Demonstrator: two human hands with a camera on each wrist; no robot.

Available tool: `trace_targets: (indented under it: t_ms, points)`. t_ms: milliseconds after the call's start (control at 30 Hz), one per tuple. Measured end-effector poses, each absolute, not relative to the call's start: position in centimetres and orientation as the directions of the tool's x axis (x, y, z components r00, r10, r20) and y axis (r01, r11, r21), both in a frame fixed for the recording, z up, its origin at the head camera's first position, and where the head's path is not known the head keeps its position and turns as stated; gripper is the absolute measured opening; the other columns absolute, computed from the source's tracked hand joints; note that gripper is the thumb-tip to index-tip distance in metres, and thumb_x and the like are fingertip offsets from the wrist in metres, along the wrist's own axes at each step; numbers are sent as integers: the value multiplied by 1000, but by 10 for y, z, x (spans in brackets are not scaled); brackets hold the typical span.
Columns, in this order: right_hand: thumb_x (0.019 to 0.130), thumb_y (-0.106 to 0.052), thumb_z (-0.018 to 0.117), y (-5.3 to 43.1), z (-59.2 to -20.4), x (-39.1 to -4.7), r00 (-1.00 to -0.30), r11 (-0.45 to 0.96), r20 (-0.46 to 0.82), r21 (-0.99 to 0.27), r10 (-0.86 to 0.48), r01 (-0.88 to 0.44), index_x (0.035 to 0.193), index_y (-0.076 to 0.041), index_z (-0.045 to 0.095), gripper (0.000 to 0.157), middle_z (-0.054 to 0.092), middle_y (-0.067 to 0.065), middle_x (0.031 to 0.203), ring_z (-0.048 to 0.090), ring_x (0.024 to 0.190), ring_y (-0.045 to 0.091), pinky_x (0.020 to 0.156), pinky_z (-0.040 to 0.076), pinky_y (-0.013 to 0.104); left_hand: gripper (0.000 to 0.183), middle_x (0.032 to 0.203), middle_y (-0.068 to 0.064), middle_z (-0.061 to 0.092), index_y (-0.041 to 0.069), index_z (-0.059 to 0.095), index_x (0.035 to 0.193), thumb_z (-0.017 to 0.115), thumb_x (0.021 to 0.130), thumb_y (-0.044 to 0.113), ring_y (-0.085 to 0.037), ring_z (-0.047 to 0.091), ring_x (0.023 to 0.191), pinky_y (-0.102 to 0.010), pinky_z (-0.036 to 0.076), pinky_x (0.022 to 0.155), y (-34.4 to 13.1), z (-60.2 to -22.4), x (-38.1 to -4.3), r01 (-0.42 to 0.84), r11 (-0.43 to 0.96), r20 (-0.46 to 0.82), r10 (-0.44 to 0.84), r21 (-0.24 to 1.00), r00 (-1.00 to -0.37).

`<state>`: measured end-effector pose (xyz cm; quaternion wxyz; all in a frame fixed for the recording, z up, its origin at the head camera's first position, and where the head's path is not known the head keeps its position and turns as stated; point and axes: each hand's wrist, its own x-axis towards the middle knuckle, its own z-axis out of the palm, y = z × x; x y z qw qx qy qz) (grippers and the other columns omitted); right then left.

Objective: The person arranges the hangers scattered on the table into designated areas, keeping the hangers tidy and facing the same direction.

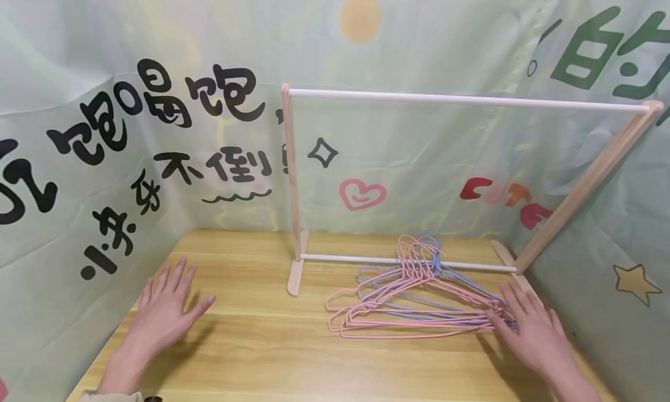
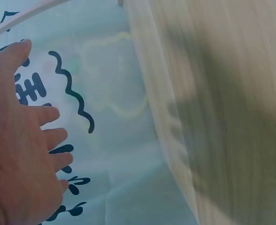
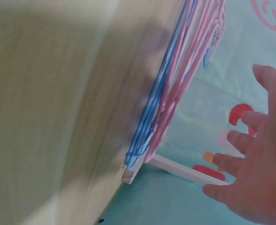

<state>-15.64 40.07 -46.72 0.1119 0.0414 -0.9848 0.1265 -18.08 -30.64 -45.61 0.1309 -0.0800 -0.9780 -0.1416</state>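
A stack of pink and blue wire hangers (image 1: pixel 413 323) lies on the wooden table, hooks pointing to the back and resting over the rack's lower bar. My right hand (image 1: pixel 539 332) hovers with spread fingers over the right end of the stack; the right wrist view shows a gap between the hand (image 3: pixel 260 154) and the hangers (image 3: pixel 168 93). To the left, my left hand (image 1: pixel 164 312) hangs above the table with its fingers spread, holding nothing. In the left wrist view the same hand (image 2: pixel 25 140) appears against the cloth.
A garment rack with wooden posts (image 1: pixel 292 175) and a white top bar (image 1: pixel 466 99) stands at the back of the table (image 1: pixel 251 355). Its left foot (image 1: pixel 295 277) rests on the tabletop. Printed cloth (image 1: pixel 220 29) walls in the back and both sides.
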Motion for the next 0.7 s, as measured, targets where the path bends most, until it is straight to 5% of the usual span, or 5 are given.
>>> trace_targets:
  t_ms: [167,367,500,700]
  points:
    - [104,-40,58,398,-458,-162,-922,940,386,-301,-36,-162,161,-1,30,75,29,31,163,34,138,62,102,22,82,88,171,-22,11,0,23,163,56,102,54,-49,9,155,-58,-14,122,-296,-448,-184,232,934,399,111,272,-910]
    - [101,-23,64,395,-441,-175,-821,889,568,-401,53,-220,157,-1,39,65,40,29,157,43,131,62,99,33,78,78,162,-22,36,0,41,155,69,96,41,-50,41,140,-66,25,118,-270,-430,-201,321,900,627,72,294,-776]
    - [96,-11,66,397,-427,-191,-705,852,700,-432,112,-294,151,1,47,60,46,31,150,44,134,58,107,32,74,70,154,-22,48,-1,49,150,70,92,32,-49,52,131,-65,40,107,-249,-416,-216,390,879,763,48,274,-645]
    - [93,0,65,406,-392,-230,-489,849,856,-377,168,-370,149,0,51,58,51,33,142,52,119,54,113,39,43,63,151,-20,53,-3,51,148,66,93,25,-45,57,128,-62,48,99,-210,-390,-241,496,841,877,58,214,-477]
